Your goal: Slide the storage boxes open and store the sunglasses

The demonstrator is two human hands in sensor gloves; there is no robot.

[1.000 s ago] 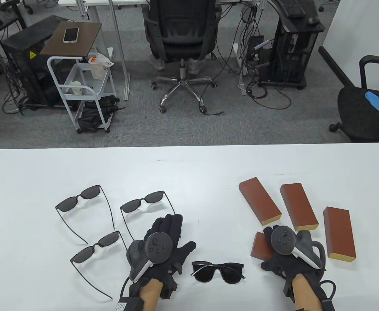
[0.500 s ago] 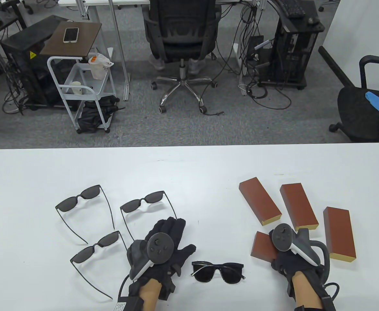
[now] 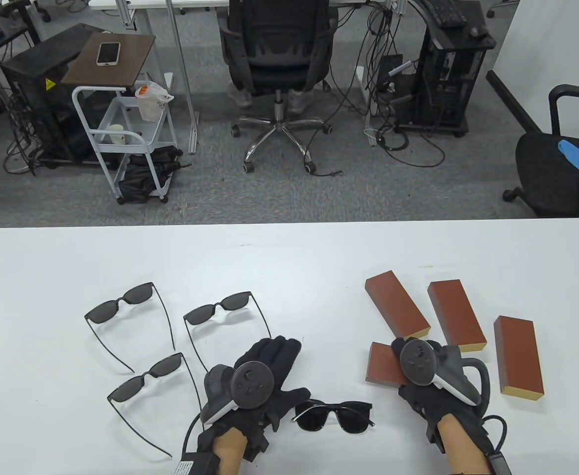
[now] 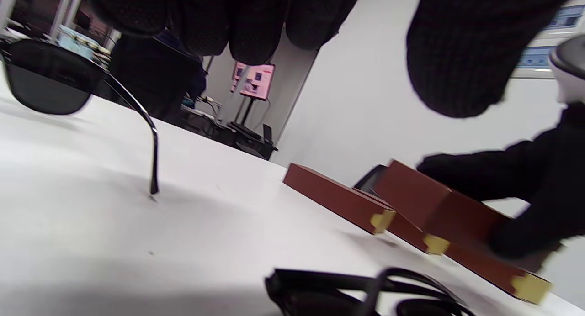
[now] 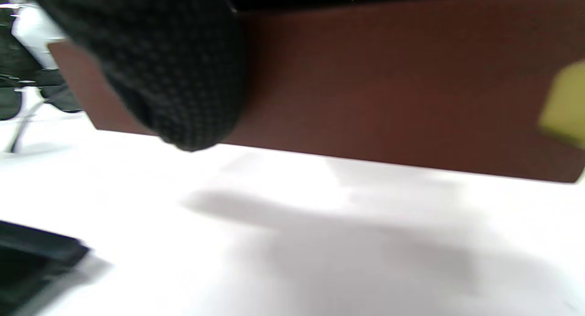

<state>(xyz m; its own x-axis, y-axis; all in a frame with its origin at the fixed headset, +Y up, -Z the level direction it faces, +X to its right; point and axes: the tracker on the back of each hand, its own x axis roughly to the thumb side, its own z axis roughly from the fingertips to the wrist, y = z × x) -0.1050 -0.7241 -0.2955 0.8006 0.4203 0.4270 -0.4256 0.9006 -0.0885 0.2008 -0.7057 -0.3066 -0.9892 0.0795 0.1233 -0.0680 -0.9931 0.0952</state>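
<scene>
Table view: right hand (image 3: 420, 391) fingers gripping storage box (image 3: 383, 365); left hand (image 3: 259, 383) fingers relaxed.

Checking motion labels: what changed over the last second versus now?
The right hand, gripping the nearest box, dragged it leftward. The left hand shifted right, thumb now by the folded sunglasses. The three other boxes and three open sunglasses stayed put.

A white surface (image 3: 289, 257) fills the near half; beyond it lies grey carpet (image 3: 279, 198) strewn with cables; at 12 o'clock stands a black office chair (image 3: 277, 49) (on castors); at 10 o'clock a white trolley (image 3: 121, 133) and a brown side table (image 3: 111, 62) bearing a phone (image 3: 108, 53); at 2 o'clock a black computer rack (image 3: 447, 84); at 3 o'clock another black chair (image 3: 556, 168).
</scene>
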